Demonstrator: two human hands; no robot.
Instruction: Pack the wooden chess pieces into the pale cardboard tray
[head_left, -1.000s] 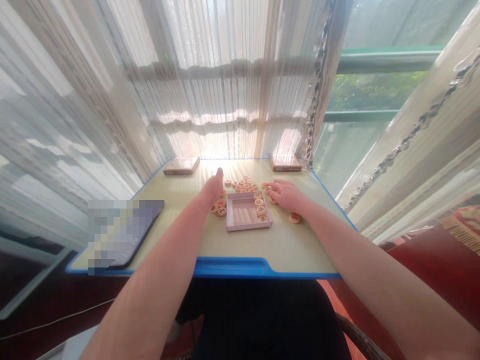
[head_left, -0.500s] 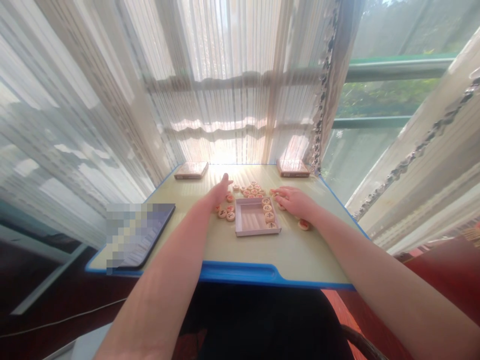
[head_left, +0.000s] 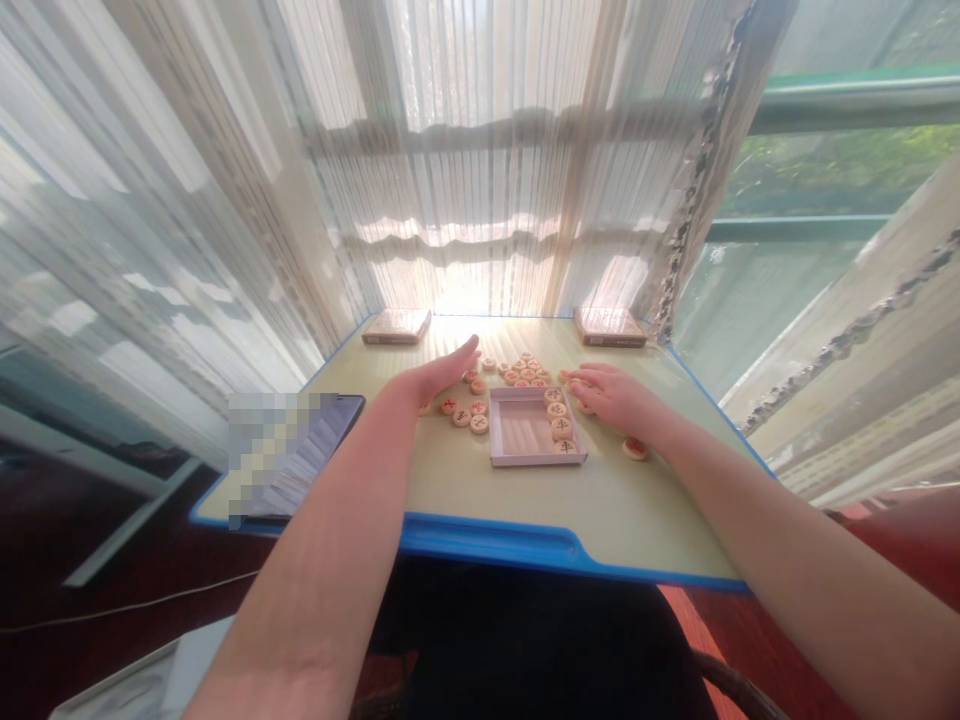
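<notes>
Centrally, the open tray (head_left: pixel 537 461) rests on the counter (head_left: pixel 457 490), its four round pieces (head_left: pixel 561 429) aligned front to back along the 3 o'clock wall; a loose cluster (head_left: pixel 529 375) lies beyond at 12 o'clock. The right hand (head_left: pixel 613 396), nearer the tray, lies at 2 o'clock, palm down, fingers spread over adjacent discs. At 10 o'clock, the left hand (head_left: pixel 444 374) has its thumb extended; its grip cannot be determined.
</notes>
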